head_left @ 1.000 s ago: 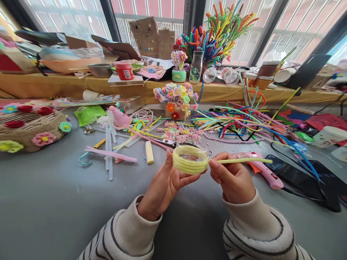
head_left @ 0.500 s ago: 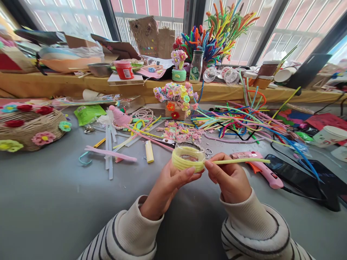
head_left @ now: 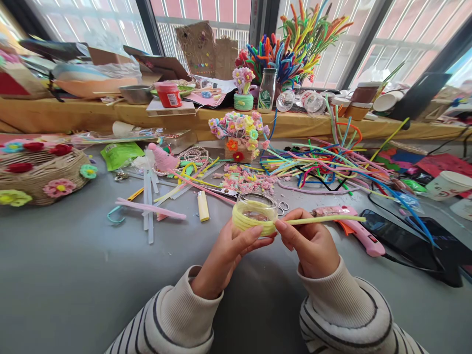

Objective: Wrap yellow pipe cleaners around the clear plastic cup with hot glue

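A grey tabletop (head_left: 66, 275) fills the view from 9 to 3 o'clock. At its far edge, toward 12 o'clock, runs a long yellow-wood ledge (head_left: 73, 118). Above it stand tall windows (head_left: 206, 14) with white bars and dark frames (head_left: 147, 24), letting in bright daylight.

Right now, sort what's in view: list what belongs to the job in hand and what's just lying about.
In hand: glass jar, yellow pipe cleaner, left hand, right hand.
Lying about: lighter, glue gun, basket, phone, loose pipe cleaners.
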A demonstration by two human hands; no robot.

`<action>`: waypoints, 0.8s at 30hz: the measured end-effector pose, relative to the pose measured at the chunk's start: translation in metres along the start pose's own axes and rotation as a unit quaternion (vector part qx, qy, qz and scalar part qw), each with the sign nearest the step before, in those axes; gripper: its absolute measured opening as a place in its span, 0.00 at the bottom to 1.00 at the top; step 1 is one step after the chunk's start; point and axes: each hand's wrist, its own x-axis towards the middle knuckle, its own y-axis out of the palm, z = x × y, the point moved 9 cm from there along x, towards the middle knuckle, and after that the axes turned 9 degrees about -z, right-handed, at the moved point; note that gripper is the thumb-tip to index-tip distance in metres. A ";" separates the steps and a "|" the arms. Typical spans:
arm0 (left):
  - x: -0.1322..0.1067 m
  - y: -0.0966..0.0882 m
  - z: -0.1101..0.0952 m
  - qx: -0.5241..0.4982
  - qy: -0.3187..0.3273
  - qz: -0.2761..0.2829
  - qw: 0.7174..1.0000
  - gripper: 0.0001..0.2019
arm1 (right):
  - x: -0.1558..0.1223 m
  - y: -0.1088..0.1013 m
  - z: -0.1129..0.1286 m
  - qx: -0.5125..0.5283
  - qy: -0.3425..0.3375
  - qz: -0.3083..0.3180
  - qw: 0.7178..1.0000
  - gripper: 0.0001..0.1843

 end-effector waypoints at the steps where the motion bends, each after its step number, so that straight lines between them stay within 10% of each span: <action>1: 0.000 0.000 0.000 0.002 -0.001 0.001 1.000 0.16 | 0.000 0.000 0.000 0.000 -0.001 0.000 1.000 0.09; 24: 0.002 0.001 0.002 -0.014 0.020 0.039 0.999 0.17 | 0.001 -0.004 0.002 -0.018 -0.001 -0.010 1.000 0.09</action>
